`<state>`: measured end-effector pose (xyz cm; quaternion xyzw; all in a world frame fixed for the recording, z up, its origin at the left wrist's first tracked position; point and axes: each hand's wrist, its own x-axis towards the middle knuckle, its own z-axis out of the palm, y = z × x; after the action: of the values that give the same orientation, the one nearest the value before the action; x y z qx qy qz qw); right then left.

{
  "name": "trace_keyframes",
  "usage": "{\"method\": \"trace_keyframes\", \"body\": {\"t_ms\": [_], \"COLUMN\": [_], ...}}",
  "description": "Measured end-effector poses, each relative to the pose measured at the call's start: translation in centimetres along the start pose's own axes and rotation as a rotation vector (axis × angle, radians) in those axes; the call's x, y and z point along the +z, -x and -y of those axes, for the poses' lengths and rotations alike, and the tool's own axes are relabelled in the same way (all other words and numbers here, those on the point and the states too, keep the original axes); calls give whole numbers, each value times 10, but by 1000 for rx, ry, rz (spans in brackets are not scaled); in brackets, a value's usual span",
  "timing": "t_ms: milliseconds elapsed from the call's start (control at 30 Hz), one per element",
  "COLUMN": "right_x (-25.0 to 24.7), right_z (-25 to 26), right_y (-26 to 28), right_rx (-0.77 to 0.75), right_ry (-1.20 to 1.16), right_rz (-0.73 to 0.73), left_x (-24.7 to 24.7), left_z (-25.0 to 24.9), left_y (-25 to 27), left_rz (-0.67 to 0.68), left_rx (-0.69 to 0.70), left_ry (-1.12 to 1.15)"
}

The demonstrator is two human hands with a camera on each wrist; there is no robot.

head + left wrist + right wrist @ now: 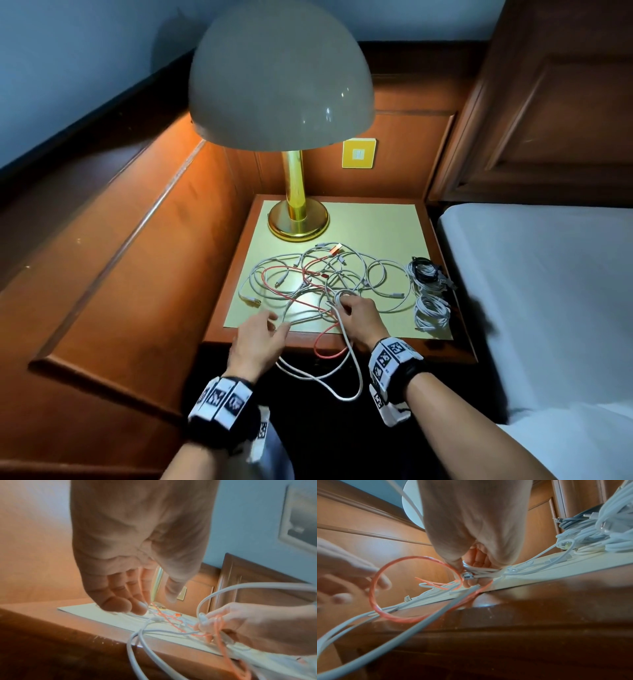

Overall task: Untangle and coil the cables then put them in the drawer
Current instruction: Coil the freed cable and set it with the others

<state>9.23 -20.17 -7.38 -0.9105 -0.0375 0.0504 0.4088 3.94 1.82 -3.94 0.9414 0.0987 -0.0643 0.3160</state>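
Note:
A tangle of white cables [346, 274] with a red cable [301, 301] through it lies on the yellow mat [387, 222] of the nightstand. My right hand [356, 311] grips a white cable near its metal plug [468, 576] at the tangle's front. That white cable [356, 377] and a red loop [375, 588] hang over the front edge. My left hand [263, 334] hovers with straight, spread fingers [120, 604] just left of the tangle, holding nothing. Coiled white bundles [430, 308] and a coiled dark one [424, 269] sit at the mat's right side.
A brass lamp [298, 219] with a large dome shade stands at the back left of the nightstand. Wood panelling rises on the left and behind. A bed with a white sheet [548, 291] lies to the right. No drawer shows.

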Motion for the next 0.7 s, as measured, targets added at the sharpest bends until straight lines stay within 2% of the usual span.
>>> {"method": "trace_keyframes", "body": {"t_ms": [233, 500, 700], "right_x": [2, 6, 6], "right_z": [-3, -5, -5], "right_y": [2, -1, 0], "right_rx": [-41, -42, -38], "right_ry": [0, 3, 24], "right_rz": [-15, -12, -1], "left_x": [31, 35, 34], "left_z": [-14, -8, -17], "left_y": [-41, -43, -45], "left_rz": [-56, -57, -63], "left_rx": [-7, -66, -22], "left_ry": [-86, 10, -66]}}
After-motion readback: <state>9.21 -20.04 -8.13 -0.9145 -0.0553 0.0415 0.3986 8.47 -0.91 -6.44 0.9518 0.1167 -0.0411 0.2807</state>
